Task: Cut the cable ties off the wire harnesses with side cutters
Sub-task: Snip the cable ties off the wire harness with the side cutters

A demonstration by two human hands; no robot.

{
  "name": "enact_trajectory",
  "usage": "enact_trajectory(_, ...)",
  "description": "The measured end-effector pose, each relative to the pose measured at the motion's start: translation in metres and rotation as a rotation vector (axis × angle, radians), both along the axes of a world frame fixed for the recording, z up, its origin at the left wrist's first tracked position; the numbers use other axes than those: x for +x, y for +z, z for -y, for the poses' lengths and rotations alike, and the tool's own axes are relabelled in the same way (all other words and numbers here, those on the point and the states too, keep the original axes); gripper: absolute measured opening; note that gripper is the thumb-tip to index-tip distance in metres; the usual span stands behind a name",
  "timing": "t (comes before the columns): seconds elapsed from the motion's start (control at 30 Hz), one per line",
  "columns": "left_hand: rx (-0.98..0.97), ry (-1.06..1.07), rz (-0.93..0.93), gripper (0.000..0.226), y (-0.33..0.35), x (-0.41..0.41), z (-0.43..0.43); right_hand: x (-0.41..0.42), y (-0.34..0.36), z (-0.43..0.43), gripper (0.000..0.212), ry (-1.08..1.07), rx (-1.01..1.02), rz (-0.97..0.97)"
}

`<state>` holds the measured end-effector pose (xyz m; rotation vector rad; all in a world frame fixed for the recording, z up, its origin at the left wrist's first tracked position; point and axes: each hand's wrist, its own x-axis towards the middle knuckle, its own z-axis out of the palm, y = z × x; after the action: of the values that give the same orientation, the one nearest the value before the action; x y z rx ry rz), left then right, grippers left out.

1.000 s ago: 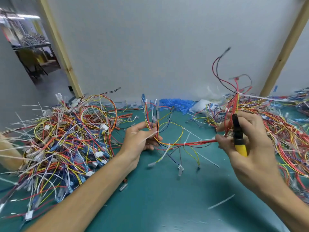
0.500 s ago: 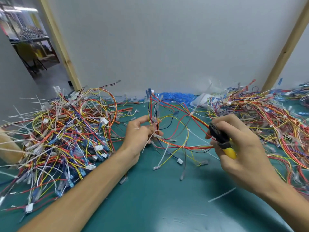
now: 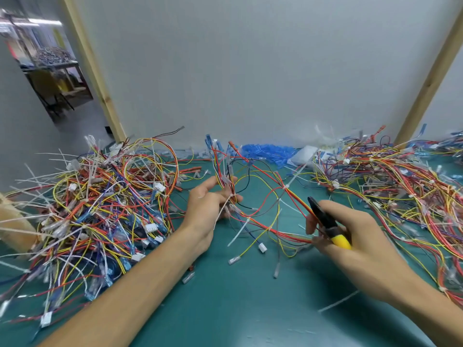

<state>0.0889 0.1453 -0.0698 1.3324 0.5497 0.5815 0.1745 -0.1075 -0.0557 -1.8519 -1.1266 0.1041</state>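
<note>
A loose wire harness (image 3: 265, 196) of red, yellow and black wires stretches between my two hands above the green mat. My left hand (image 3: 208, 206) pinches its left end, where a white cable tie (image 3: 224, 209) hangs from the bundle. Another white cable tie (image 3: 292, 180) binds the red wires near the middle. My right hand (image 3: 355, 236) grips the side cutters (image 3: 325, 222), black jaws with a yellow handle, and also pinches the harness's right end under the fingers. The cutter tip points up and left, close beside the red wires.
A big tangle of harnesses (image 3: 100, 211) lies on the left, another pile (image 3: 390, 186) on the right. Blue terminal sleeves (image 3: 265, 151) lie by the back wall. Cut tie pieces (image 3: 338, 300) and connectors are scattered on the green mat (image 3: 238, 309).
My right hand has drawn the harness out of the right pile, down and toward me. The wire ends that stood high have dropped. The left hand has kept its hold.
</note>
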Motion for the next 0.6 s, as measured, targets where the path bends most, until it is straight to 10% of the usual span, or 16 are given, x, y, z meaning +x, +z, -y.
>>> enact_trajectory(0.2,-0.179,0.1,0.108,0.014,-0.001,0.003,-0.003,-0.002,0.007,-0.003,0.019,0.091,0.391,-0.607)
enact_trajectory(0.6,-0.213,0.062,0.134,0.017,-0.005,0.005,-0.003,0.035,-0.008,0.002,0.025,0.417,0.798,-0.968)
